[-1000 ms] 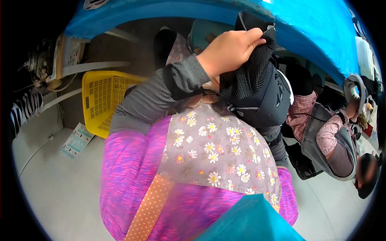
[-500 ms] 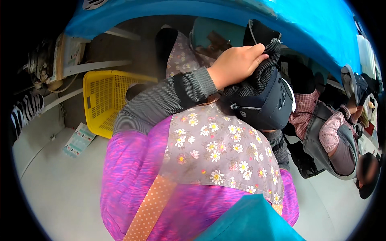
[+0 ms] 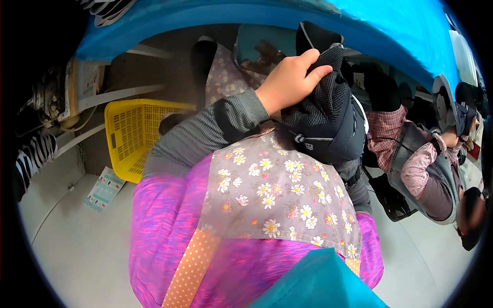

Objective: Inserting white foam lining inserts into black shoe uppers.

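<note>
My left hand [image 3: 291, 80] is closed on the top of a black mesh shoe upper [image 3: 328, 126], thumb and fingers pinching the soft collar. The upper hangs over my lap, with dark smooth panels low down, a small pull loop on its near left side and a white edge along the right. A loose black flap stands up past my fingers. My right forearm, in a grey striped sleeve [image 3: 355, 187], runs up beneath the upper. My right hand is hidden behind it, so its fingers do not show.
A blue-covered table edge [image 3: 221, 18] arches across the far side. At my left stands a yellow plastic basket [image 3: 115, 138], near a printed sheet [image 3: 104, 189] on the floor. To the right sits a co-worker in a pink checked top [image 3: 385, 126], handling a shoe.
The upper and my left hand have shifted slightly left in view. The upper has turned, so its white-edged right side shows less. My left hand keeps its hold.
</note>
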Demonstrator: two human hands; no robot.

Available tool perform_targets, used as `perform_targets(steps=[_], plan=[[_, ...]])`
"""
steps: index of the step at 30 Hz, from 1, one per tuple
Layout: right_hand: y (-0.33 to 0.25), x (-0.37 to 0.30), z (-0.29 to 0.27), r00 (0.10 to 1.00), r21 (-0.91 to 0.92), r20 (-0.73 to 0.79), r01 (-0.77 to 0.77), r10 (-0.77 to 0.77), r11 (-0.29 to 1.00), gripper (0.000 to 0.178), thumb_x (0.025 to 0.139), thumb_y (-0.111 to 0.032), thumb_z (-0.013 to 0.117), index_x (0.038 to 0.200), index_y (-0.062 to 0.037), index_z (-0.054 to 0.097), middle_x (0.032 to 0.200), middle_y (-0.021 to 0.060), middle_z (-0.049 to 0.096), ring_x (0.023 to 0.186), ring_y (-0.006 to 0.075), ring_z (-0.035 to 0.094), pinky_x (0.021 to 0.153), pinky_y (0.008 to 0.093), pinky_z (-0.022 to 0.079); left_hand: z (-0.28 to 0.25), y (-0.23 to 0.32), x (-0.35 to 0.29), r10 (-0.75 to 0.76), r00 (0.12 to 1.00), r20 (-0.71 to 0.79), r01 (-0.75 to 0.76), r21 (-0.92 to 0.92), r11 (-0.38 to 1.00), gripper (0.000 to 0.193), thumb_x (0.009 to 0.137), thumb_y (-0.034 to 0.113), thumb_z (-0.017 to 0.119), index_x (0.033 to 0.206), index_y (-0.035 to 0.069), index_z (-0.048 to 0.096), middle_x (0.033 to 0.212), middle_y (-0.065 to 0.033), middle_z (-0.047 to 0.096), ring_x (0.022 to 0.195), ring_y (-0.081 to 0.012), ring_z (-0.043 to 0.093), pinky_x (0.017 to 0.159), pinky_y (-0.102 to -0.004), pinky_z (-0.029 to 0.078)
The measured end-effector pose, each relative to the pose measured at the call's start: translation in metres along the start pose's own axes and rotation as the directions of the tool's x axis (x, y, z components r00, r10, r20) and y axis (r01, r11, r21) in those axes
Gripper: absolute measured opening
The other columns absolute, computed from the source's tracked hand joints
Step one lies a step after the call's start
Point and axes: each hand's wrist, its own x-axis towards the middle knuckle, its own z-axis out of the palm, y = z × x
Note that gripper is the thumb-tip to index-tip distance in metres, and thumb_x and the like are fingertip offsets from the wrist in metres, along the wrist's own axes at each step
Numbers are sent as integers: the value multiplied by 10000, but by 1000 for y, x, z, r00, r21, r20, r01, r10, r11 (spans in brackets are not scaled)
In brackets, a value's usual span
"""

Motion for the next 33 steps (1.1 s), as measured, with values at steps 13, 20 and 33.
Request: perform_targets(steps=[13, 20, 33], plan=[[-19, 17, 11, 999, 18, -7, -47, 47, 999, 867, 825, -453, 570, 1491, 36, 305, 1521, 234, 358, 1338, 352, 422, 1091, 447, 375, -3, 6, 9, -23, 1000, 5, 23, -48, 999, 291, 960, 234, 618, 854, 2, 478, 664, -208, 514, 564, -343, 492, 534, -388, 387], [-14, 10, 10, 999, 40, -2, -35, 35, 999, 864, 828, -453, 569, 1490, 37, 306, 1520, 233, 359, 1341, 350, 420, 1092, 445, 374, -5, 11, 9, -97, 993, 61, 103, -107, 989, 299, 934, 242, 671, 830, -1, 531, 629, -102, 497, 571, -152, 449, 543, -312, 378], [-1, -12, -5, 1000, 94, -3, 10, -10, 995, 857, 834, -451, 567, 1488, 38, 308, 1520, 232, 360, 1346, 347, 417, 1094, 441, 372, -12, 1, 15, -239, 935, 262, 338, -453, 825, 219, 945, 222, 696, 915, 12, 641, 852, 58, 606, 802, -14, 521, 713, -191, 430]])
